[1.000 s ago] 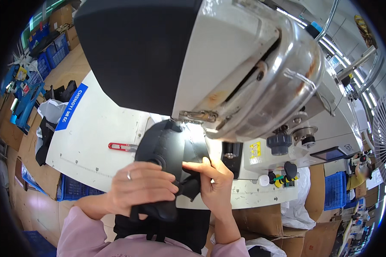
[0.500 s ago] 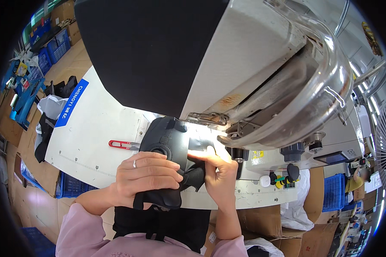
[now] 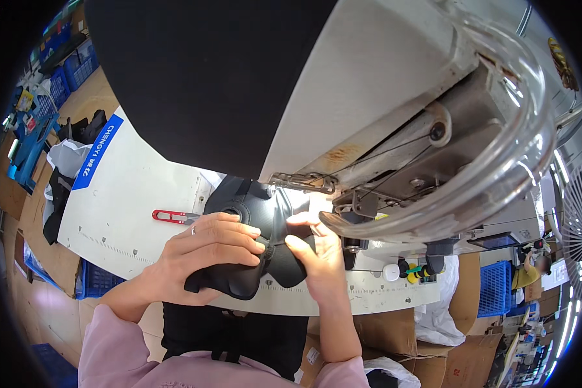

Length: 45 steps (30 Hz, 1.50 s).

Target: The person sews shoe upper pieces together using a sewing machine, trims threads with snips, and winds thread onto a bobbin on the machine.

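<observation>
A black leather-like piece (image 3: 242, 275) with seams and a round raised ring lies bunched under the sewing machine head (image 3: 343, 116). My left hand (image 3: 210, 249), wearing a ring, grips it from the left, with the fingers laid over the top just below the raised ring. My right hand (image 3: 320, 255) pinches its right side between thumb and fingers, close to the machine's lit stitching area. The needle is hidden behind the machine's parts.
Red-handled thread snips (image 3: 168, 216) lie on the white machine table (image 3: 136, 194) to the left. A clear curved guard (image 3: 498, 187) arches off the machine at right. Cardboard boxes (image 3: 388, 330) and a blue crate (image 3: 495, 291) stand beyond the table's right side.
The black piece has been turned and refolded, its right part now a rounded bulge. My right thumb has come down onto it. The whole view has shifted slightly.
</observation>
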{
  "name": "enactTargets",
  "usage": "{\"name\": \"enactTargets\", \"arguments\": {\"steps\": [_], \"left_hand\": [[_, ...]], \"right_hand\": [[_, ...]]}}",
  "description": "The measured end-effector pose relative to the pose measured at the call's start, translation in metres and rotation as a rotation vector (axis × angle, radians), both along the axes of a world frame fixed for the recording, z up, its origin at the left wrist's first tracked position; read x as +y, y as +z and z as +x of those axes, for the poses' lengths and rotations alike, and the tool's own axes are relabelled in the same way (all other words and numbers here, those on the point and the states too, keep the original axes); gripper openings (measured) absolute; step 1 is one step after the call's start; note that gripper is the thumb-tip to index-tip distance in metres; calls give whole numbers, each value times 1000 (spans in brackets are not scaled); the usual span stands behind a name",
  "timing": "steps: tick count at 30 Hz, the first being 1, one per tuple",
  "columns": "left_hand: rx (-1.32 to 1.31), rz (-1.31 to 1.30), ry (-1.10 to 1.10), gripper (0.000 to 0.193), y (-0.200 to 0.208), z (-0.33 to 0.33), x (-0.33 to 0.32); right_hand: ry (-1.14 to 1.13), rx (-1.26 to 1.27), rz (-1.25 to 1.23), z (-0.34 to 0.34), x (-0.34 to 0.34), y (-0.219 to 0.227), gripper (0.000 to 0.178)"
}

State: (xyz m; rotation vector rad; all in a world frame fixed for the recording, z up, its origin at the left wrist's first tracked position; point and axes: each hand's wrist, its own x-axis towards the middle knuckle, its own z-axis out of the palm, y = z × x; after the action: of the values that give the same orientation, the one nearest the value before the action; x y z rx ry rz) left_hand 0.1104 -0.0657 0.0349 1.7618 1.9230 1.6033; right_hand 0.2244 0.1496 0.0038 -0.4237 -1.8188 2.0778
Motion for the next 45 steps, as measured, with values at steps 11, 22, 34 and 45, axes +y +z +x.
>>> {"name": "enactTargets", "arguments": {"steps": [11,22,34,45], "left_hand": [[43,176,113,42,-12,11,7],[267,158,132,35,-7,8,10],[332,168,191,38,-3,-9,17],[407,88,200,47,-17,-30,23]], "right_hand": [[80,262,858,9,10,10,33],[80,230,1062,9,13,13,45],[41,53,1105,3,27,-14,23],[-221,315,1157,-19,35,-18,18]]}}
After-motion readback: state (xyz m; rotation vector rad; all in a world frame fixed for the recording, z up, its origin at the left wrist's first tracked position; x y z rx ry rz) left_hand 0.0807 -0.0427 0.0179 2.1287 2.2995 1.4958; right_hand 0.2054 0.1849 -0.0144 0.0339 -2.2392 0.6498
